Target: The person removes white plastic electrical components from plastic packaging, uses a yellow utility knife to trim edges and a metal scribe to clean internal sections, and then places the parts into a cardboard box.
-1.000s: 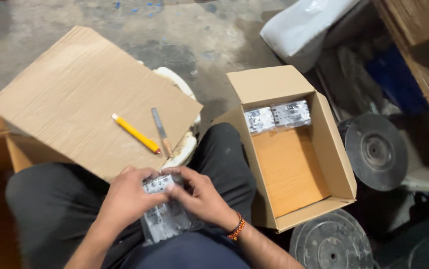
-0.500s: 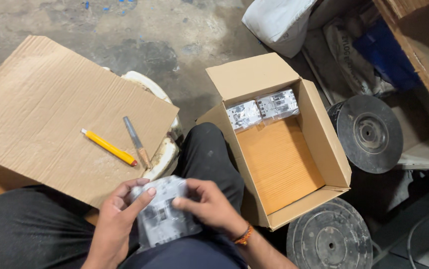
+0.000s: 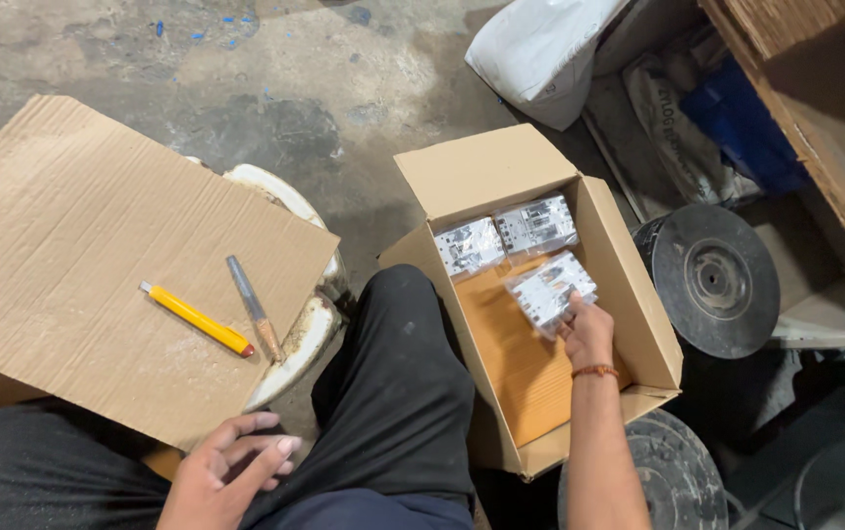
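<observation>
My right hand reaches into an open cardboard box and holds a grey part wrapped in clear plastic just above the box floor. Two more wrapped grey parts lie side by side at the far end of the box. My left hand hovers over my left thigh with fingers loosely curled and nothing in it. It is nearest the front edge of a flat cardboard sheet.
A yellow cutter and a grey pen-like tool lie on the cardboard sheet. Round black metal discs stand right of the box, another below it. A white sack and a wooden crate are at the back right.
Both hands held the wrapped part on my lap before. My right hand has carried it into the box, and my left hand has let go and stayed near my lap.
</observation>
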